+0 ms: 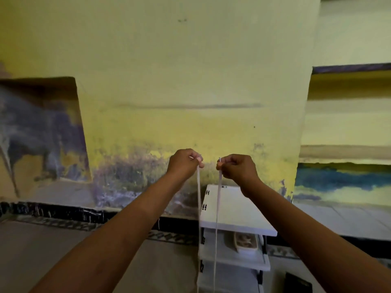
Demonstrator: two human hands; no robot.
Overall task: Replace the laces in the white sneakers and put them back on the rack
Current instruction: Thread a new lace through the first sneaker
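**Risks.** The lace (198, 197) hangs in two long strands that run down out of the near edge of the view. What it is threaded through, if anything, cannot be seen, and the white sneakers are not in view. If the strands are uneven, one end would likely come up short at the top eyelets; holding both ends level, as here, looks like a check against that. The right strand passes in front of the left edge of the rack (237, 208), where small dark fittings (204, 206) sit, and a swinging lace could snag on them. Each grip looks like a light pinch near the tip, so a sharp tug could pull an end free.

**Position.** The left hand (184, 163) is raised before the yellow wall (190, 81). Its fingers (197, 158) are curled and pinch the left strand at its upper end, and the strand drops straight below them. The right hand (237, 168), just beside the left but not touching it, is curled likewise. It pinches the right strand just under the tip, which stands a little above the fingers. The rack stands low and far against the wall, below the right hand. A pale item (243, 243) lies on its second shelf, too blurred to identify.
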